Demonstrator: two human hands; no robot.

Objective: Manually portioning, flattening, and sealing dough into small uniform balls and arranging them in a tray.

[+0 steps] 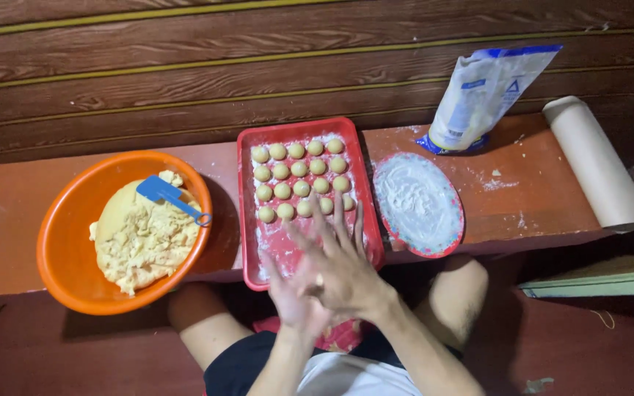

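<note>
Nearest the body, right hand [343, 268] is lying flat over left hand [291, 293], pinching a small dough piece [319, 279]; beyond, dough balls [300, 176] are filling the red tray [249, 191], orange bowl [67, 242] and floured plate [450, 233] flanking, flour bag [478, 95] standing farthest

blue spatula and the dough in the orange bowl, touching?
Touching. The head view shows the blue spatula blade lying flat on the dough, its handle reaching to the orange bowl rim.
</note>
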